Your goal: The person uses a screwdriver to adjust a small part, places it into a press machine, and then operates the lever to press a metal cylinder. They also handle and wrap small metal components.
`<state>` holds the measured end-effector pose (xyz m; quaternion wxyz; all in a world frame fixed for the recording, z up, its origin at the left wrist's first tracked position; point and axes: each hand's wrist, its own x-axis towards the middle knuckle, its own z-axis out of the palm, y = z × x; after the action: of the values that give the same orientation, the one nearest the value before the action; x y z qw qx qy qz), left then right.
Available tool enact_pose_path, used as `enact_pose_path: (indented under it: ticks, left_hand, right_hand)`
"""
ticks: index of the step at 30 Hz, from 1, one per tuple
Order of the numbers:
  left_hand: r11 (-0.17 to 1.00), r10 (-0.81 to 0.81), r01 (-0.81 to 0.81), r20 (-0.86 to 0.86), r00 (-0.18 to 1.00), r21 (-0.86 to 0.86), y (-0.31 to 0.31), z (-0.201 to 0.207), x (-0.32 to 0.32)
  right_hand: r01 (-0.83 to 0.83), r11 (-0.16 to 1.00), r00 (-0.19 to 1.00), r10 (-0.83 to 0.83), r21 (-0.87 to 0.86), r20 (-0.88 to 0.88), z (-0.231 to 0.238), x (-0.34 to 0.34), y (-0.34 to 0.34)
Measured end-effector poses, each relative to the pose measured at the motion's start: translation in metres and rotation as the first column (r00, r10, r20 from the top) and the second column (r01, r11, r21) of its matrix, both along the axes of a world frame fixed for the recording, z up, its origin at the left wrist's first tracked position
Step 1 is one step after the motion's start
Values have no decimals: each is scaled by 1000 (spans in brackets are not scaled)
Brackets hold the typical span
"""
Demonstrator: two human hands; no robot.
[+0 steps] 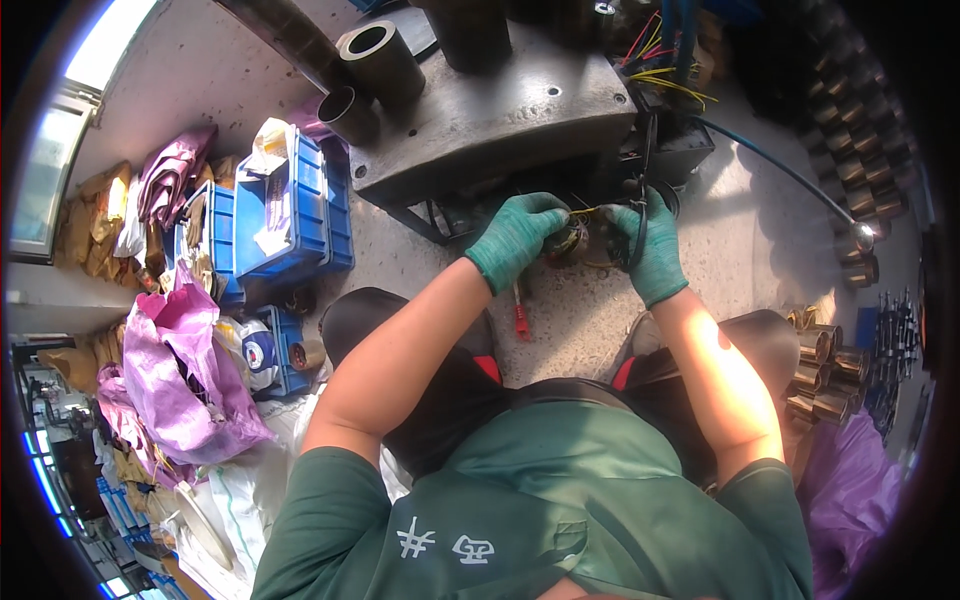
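Both my hands wear green knitted gloves and work close together below the front edge of a metal bench. With thumb and fingers my left hand (517, 240) pinches a thin yellow wire (584, 211). The wire stretches across to the fingertips of my right hand (660, 255), which is closed on it. A dark, narrow curved thing (637, 225) lies along the right palm; its kind is unclear. Between and below the hands is a bundle of thin coloured wires (568, 242), partly hidden by the left glove. A red-handled tool (521, 322) lies on the floor between my feet.
Metal cylinders (383, 62) stand on the heavy steel bench (490, 125). Blue plastic bins (285, 215) and a purple bag (180, 375) are at left. Loose wires (660, 75) and a blue hose (770, 165) run at the far right; metal tubes (825, 370) are stacked at right.
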<state>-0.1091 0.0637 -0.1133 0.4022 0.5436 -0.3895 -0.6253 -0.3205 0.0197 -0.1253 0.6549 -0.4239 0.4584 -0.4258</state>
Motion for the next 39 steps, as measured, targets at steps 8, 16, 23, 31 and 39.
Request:
enact_pose_path:
  ticks: [8, 16, 23, 31, 39]
  left_hand:
    - [997, 69, -63, 228, 971, -34, -1, 12, 11]
    - [999, 35, -26, 304, 952, -35, -2, 6, 16]
    - [994, 24, 20, 397, 917, -106, -3, -2, 15]
    - [999, -25, 42, 429, 903, -31, -3, 18, 14]
    - [984, 145, -129, 137, 980, -120, -2, 9, 26]
  right_hand:
    - [-197, 855, 980, 167, 481, 104, 9, -10, 51]
    - [-450, 833, 886, 460, 323, 49, 28, -9, 56]
    - [-442, 878, 876, 466, 186, -120, 20, -7, 49]
    - [-402, 874, 907, 421, 274, -10, 7, -14, 43]
    - [34, 866, 967, 97, 500, -235, -112, -40, -10]
